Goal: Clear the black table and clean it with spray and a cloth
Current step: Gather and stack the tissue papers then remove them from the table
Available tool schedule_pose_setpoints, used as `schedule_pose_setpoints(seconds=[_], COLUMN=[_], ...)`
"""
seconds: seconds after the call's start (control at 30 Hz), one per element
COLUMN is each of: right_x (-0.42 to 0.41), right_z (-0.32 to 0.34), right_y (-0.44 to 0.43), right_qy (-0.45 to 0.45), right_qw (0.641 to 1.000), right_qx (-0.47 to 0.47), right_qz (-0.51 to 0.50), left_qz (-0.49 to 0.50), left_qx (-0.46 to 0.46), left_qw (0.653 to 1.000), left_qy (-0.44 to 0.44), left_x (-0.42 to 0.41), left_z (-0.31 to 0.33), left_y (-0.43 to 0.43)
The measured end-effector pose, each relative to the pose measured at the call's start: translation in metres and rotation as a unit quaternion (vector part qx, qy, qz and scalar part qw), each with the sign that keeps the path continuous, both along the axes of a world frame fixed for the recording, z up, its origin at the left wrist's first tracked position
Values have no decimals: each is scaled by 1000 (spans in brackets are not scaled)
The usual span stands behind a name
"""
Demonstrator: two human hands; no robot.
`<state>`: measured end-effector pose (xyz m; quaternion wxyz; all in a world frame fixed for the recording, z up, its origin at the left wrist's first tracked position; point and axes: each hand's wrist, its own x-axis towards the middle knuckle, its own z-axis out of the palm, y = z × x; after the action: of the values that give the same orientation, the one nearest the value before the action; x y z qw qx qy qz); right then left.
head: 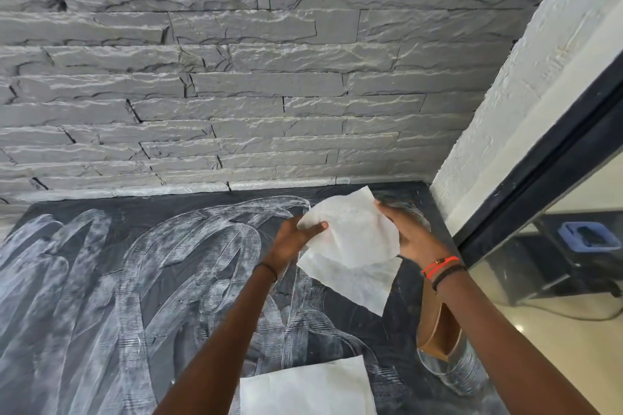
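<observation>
While both hands, left (pixel 296 239) and right (pixel 409 234), pinch the cloth (pixel 350 239) by opposite edges, it hangs limp, probably thin paper. It tears easily, so fold it into a pad.

Grey stone wall (pixel 236 77) ahead; white textured pillar (pixel 526 77) at right; black-framed window (pixel 553 158) beside it; pale floor (pixel 573 340) beyond; daylight.
</observation>
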<state>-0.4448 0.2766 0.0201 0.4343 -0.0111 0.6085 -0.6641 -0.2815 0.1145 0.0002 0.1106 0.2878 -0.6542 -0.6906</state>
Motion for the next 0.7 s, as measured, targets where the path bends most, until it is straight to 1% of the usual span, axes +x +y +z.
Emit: schedule_pose_setpoints(seconds=[0.07,0.13,0.23,0.3,0.37,0.4,0.53,0.63,0.7], right_x=[18,32,58,74,96,102,138,162,175], right_z=[1,-7,-9,-10,-7,-10,-25,-41,-54], right_y=[8,13,28,39,53,56,74,88,98], right_qy=[-14,-8,1,-34,-83,-103,-122,-175,-228], right_qw=[999,998,998,997,992,989,987,977,966], right_qx=[1,13,35,16,-38,-51,-51,-97,-105], right_qz=[45,68,59,70,90,89,90,76,59], left_qz=[-16,-35,-52,-62,-52,-48,-66,-89,-95], left_qx=[27,40,53,57,71,77,95,107,118], left_qw=[999,999,997,995,994,994,987,980,976], left_qy=[10,-1,-31,-45,-59,-65,-111,-143,-156], left_x=[11,23,47,63,82,87,125,157,176], left_z=[8,11,13,10,7,4,-5,-12,-13], left_y=[5,9,16,21,28,28,37,42,48])
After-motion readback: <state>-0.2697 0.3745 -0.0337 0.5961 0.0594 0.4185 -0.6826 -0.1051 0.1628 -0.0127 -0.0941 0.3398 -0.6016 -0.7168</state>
